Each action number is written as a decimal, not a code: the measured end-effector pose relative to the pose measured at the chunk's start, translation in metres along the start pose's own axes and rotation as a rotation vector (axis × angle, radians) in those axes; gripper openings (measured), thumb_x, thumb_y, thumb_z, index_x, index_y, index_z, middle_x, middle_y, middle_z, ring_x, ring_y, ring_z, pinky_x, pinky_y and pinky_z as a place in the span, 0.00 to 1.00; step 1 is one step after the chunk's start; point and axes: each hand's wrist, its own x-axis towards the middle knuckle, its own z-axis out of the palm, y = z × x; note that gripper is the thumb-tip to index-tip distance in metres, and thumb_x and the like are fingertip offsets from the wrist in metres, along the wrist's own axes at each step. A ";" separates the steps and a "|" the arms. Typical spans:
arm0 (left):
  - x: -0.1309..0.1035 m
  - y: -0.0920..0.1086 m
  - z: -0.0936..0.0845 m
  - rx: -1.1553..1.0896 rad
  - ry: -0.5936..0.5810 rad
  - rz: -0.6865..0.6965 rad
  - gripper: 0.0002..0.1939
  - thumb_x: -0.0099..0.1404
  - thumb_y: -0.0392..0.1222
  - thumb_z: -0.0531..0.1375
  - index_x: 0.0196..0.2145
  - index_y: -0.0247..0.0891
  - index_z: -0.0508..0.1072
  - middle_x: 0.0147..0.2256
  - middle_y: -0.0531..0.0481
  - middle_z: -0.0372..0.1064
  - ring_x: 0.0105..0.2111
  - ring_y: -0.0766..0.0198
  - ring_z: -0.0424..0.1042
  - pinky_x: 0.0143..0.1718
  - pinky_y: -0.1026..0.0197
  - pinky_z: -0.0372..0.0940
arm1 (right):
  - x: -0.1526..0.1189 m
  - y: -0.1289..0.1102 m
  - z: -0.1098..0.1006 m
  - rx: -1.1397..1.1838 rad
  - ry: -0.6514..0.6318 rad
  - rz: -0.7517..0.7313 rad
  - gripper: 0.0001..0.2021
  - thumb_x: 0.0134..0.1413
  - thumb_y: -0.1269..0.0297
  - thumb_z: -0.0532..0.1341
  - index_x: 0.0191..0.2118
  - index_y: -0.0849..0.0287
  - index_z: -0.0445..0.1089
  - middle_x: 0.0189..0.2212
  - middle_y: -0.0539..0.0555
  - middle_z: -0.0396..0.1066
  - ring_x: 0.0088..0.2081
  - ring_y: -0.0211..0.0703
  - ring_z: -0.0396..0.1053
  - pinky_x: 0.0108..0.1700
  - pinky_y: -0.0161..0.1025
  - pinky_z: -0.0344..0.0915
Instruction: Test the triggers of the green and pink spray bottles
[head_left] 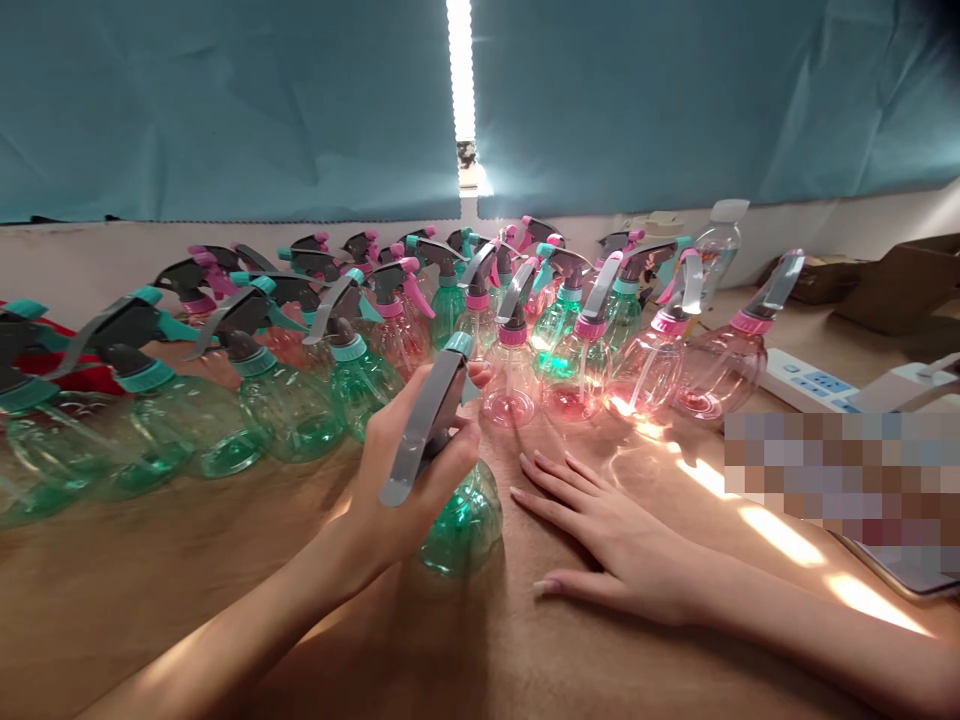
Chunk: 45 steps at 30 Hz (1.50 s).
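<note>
A brown tabletop (562, 665) is stretching below. Near its middle, a green spray bottle (466, 525) is resting in the left hand (405, 465), which is gripping it around the neck. The right hand (611, 540) is lying flat nearby, fingers spread. Teal-collared bottles (289, 415) are standing leftward, pink-collared bottles (577, 380) behind.

A big blue-green cloth (262, 110) fills the far side, with a long, bright light (461, 70) up the middle. Below it is a white wall (90, 245). Shiny patches (784, 535) glow on the right of the brown counter (150, 570).
</note>
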 end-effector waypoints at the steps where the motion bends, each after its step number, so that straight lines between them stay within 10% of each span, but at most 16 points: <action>1: 0.001 0.000 0.000 0.002 -0.016 -0.009 0.15 0.67 0.36 0.54 0.50 0.43 0.68 0.34 0.54 0.66 0.31 0.65 0.71 0.33 0.62 0.65 | 0.001 0.002 -0.001 0.003 -0.004 -0.006 0.39 0.60 0.39 0.56 0.71 0.51 0.47 0.71 0.58 0.38 0.71 0.63 0.35 0.68 0.67 0.36; 16: 0.001 0.000 -0.003 -0.040 -0.063 -0.020 0.18 0.66 0.36 0.55 0.53 0.42 0.67 0.31 0.55 0.66 0.26 0.67 0.67 0.30 0.62 0.65 | 0.004 0.009 -0.007 -0.017 0.038 -0.023 0.30 0.65 0.44 0.53 0.67 0.52 0.59 0.70 0.61 0.45 0.69 0.63 0.44 0.66 0.64 0.48; 45: 0.002 0.002 -0.003 -0.032 -0.062 -0.003 0.14 0.67 0.38 0.54 0.50 0.41 0.67 0.37 0.52 0.69 0.27 0.66 0.70 0.31 0.60 0.67 | 0.003 0.011 -0.005 -0.016 0.041 -0.018 0.31 0.66 0.45 0.54 0.68 0.52 0.55 0.72 0.59 0.35 0.71 0.62 0.38 0.67 0.64 0.43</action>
